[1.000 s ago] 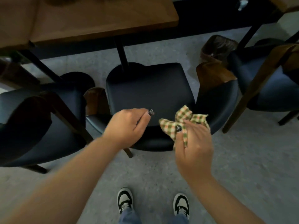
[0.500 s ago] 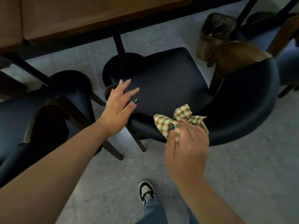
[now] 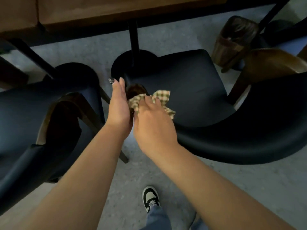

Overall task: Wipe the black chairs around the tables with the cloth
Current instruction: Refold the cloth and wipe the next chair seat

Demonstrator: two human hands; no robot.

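Observation:
A black padded chair (image 3: 182, 83) with a curved back and wooden armrests stands before me, its seat facing the table. My right hand (image 3: 152, 118) holds a green-and-cream checked cloth (image 3: 162, 97) against the chair's left armrest end (image 3: 134, 89). My left hand (image 3: 118, 105) lies flat with straight fingers against the outer side of that same armrest. The two hands touch each other. The cloth's middle is hidden under my right fingers.
A second black chair (image 3: 33, 113) stands close on the left. A wooden table (image 3: 99, 9) on a black pedestal (image 3: 132, 39) is ahead. A brown bin (image 3: 235, 37) and another chair (image 3: 282, 39) sit at the right. My shoe (image 3: 150, 198) is on the grey floor.
My right hand carried the cloth left and forward onto the chair's left armrest. My left hand moved in beside it, and the view came closer to the chair.

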